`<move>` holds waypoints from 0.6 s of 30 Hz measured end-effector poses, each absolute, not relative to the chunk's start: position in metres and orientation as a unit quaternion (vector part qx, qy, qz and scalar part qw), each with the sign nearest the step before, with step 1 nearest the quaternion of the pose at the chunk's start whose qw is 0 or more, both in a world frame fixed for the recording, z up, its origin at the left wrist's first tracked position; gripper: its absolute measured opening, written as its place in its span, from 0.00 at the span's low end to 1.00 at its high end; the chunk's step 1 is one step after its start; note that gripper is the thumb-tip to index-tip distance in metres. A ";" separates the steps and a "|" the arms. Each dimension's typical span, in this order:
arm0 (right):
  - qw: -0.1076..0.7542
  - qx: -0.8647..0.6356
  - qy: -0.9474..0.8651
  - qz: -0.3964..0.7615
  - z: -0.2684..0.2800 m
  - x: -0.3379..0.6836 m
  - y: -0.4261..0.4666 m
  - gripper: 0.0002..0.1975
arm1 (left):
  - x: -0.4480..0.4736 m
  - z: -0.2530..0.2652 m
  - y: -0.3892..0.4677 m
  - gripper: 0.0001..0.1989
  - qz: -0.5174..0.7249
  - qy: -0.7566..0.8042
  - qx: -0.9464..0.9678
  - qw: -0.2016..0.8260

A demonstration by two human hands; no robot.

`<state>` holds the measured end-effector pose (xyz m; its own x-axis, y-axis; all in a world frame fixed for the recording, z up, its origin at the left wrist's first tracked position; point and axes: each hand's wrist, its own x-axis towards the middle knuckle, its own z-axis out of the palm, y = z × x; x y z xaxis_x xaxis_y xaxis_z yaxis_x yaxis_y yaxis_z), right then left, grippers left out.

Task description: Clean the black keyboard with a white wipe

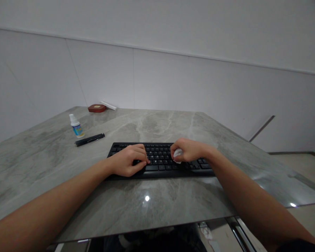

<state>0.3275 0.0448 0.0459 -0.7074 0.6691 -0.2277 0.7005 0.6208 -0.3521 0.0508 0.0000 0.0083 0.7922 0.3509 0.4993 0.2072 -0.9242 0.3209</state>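
Observation:
A black keyboard lies flat on the grey marbled table, its long side toward me. My left hand rests on its left part, fingers curled and thumb bent, holding it against the table. The keys under that palm are hidden. Over the right part of the keys, my right hand is closed in a fist around a crumpled white wipe. Only a piece of the wipe shows between the fingers, low against the keys.
A small white spray bottle with a blue label stands to the left, beside a black pen. A reddish-brown case and a white stick-like item lie at the back edge of the table, near the wall.

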 end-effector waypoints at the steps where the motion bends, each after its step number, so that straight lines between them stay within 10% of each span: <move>1: 0.036 0.378 0.900 -0.213 0.046 0.328 0.045 0.09 | 0.051 0.008 0.000 0.11 0.286 0.149 0.938 0.125; 18: 0.046 0.382 0.894 -0.231 0.049 0.325 0.043 0.06 | 0.050 0.008 0.000 0.10 0.288 0.148 0.938 0.124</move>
<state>0.3249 0.0434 0.0485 -0.7040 0.6613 -0.2589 0.7039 0.6013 -0.3781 0.0504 -0.0004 0.0076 0.7907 0.3494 0.5027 0.2068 -0.9253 0.3179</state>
